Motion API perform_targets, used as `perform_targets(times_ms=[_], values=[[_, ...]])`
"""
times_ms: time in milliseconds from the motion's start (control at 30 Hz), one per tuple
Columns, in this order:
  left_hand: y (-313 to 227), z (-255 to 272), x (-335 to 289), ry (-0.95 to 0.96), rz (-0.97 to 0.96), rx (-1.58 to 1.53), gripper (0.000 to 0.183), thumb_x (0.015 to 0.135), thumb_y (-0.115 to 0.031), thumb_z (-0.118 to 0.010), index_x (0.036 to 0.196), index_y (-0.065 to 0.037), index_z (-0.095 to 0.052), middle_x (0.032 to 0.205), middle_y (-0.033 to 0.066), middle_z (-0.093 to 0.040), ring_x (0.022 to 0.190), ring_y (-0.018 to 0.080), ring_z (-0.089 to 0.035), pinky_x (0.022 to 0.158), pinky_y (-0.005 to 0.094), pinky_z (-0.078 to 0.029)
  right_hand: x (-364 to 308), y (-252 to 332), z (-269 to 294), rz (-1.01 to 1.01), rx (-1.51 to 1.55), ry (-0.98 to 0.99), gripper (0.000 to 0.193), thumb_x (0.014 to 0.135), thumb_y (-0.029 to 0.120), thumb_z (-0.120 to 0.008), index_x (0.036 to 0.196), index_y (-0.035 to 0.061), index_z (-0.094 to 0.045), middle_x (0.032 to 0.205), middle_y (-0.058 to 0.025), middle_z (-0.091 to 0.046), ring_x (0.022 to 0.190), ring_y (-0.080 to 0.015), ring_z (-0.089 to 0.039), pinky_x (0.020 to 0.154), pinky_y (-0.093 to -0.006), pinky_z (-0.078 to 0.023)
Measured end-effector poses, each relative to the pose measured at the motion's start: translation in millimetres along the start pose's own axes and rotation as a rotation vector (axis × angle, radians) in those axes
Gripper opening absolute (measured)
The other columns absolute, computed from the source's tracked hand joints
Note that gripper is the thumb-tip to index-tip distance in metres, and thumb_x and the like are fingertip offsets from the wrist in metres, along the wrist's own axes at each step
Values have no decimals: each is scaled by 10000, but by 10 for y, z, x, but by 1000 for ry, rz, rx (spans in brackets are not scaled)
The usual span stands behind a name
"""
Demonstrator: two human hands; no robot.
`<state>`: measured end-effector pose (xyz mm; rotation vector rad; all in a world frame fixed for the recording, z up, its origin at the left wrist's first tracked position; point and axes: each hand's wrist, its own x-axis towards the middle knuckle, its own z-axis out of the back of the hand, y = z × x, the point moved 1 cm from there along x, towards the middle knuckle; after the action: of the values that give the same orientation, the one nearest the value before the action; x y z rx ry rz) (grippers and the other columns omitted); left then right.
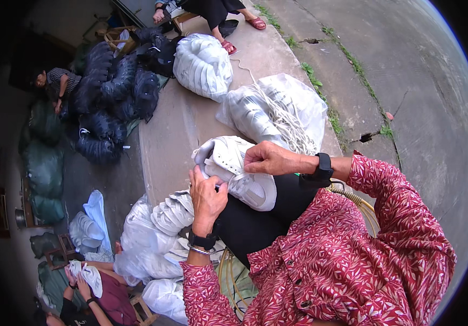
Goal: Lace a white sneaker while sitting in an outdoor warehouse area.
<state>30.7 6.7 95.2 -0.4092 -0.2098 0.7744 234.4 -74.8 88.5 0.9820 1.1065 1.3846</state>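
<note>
A white shoe (255, 191) rests over my black-trousered lap, its toe turned toward me and its opening facing away. My left hand (208, 200) grips the shoe's left side, thumb and fingers pressed on the edge. Over the eyelets my right hand (274, 158) is closed in a pinch. What sits between its fingertips is too small to make out; a pale lace strand seems to run just beside them. Just beyond the shoe, a bundle of off-white laces (293, 127) lies on a clear bag of white shoe parts (250, 114).
Another clear bag of stacked white parts (204, 65) stands farther off. White stacked uppers (173, 214) sit left of my knees. Dark bundled shoe parts (101, 130) pile up at the left. Other people sit at upper left, top and lower left. Yellow cords (361, 202) hang beside me.
</note>
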Motion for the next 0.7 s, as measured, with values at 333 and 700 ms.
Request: perform_targets(times_ms=[333,700], values=[[-601,-15,-284,-536,-172,-53,98,732,-54,-590,747,18,-526,1238,260,-388,1147,391,-383,980,452,-296,-56,-4,-97,24,-5,-100,146,835,132,-605,897,8,-652,709,-45,-628,667,-91,-568,607,-263,-467],[-876,-106,-466,-108,108,-890,120,858,-97,-590,867,-12,-505,635,34,-557,485,95,-511,435,222,-396,-137,-9,-90,1,-106,-188,159,817,138,-616,863,-15,-625,665,-75,-611,618,-104,-562,562,-272,-449]])
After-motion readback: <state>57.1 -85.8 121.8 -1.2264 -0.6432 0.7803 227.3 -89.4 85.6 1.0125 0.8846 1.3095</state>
